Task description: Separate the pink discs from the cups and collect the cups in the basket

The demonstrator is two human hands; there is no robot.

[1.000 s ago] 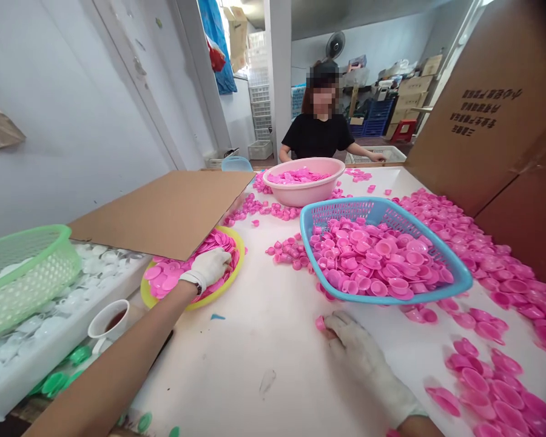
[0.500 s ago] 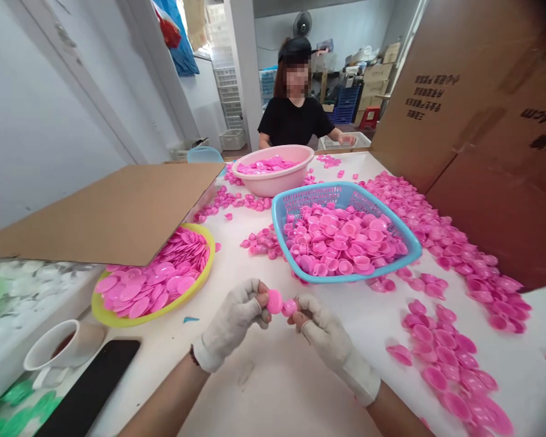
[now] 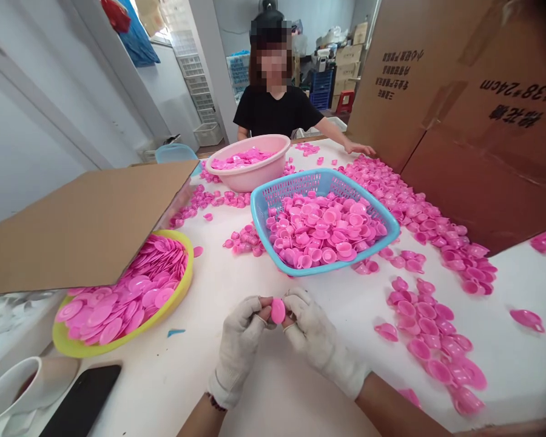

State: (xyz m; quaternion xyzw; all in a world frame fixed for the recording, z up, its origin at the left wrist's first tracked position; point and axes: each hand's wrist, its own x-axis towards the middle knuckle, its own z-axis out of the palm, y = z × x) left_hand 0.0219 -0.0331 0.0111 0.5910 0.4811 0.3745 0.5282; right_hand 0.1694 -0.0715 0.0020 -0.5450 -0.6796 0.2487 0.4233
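Between my two gloved hands, low in the middle of the view, is a small round pink plastic disc (image 3: 278, 311). The left thumb and fingertips of my left hand (image 3: 242, 340) pinch its left edge. My right hand (image 3: 316, 337) is closed at its right side, on a small pink cup-like piece now mostly hidden behind the disc and fingers. Both gloves are white with bare fingertips. Ahead stands a blue basket (image 3: 279, 265) heaped with pink toy cups, and to the left a yellow basin (image 3: 184, 290) full of flat pink discs.
Loose pink cups (image 3: 430, 331) lie on the right, below a big cardboard box (image 3: 473, 133). A cardboard sheet (image 3: 86, 218) overhangs the yellow basin. A mug (image 3: 54, 376) and phone (image 3: 84, 400) sit lower left. A co-worker (image 3: 273, 109) stands behind a pink basin (image 3: 255, 178).
My hands have come together, and the disc now covers the cup-like piece that showed beside it. The view has turned right. The co-worker's hand has reached toward the cup pile by the box.
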